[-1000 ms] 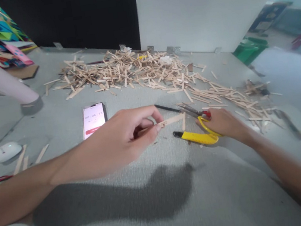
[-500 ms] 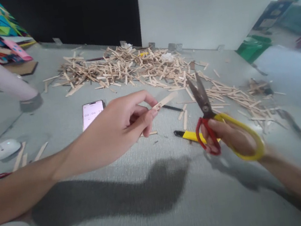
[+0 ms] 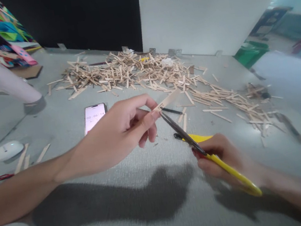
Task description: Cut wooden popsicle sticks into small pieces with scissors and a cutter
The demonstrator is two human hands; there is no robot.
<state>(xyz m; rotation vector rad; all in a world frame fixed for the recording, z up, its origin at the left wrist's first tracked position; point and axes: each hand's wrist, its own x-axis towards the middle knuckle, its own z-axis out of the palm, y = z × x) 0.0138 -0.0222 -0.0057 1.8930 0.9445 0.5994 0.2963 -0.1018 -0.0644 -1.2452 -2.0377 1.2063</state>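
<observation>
Between its thumb and fingertips my left hand pinches a flat wooden stick with small dark marks, held above the table. My right hand is wrapped round the scissors, which have red and yellow handles. The scissor tips meet or overlap the stick close to my left fingertips; whether they touch it is hard to tell. Behind the scissors lies a yellow and black cutter. A thin black pen-like tool rests beyond my left fingertips.
A long heap of wooden sticks spreads across the back and right of the table. A phone showing a timer, a white mouse and a lilac bottle are on the left. A black and white panel stands behind.
My right hand has turned and shifted down, bringing the scissor blades left to the stick; the blades look closer together. My left hand still holds the stick in nearly the same place.
</observation>
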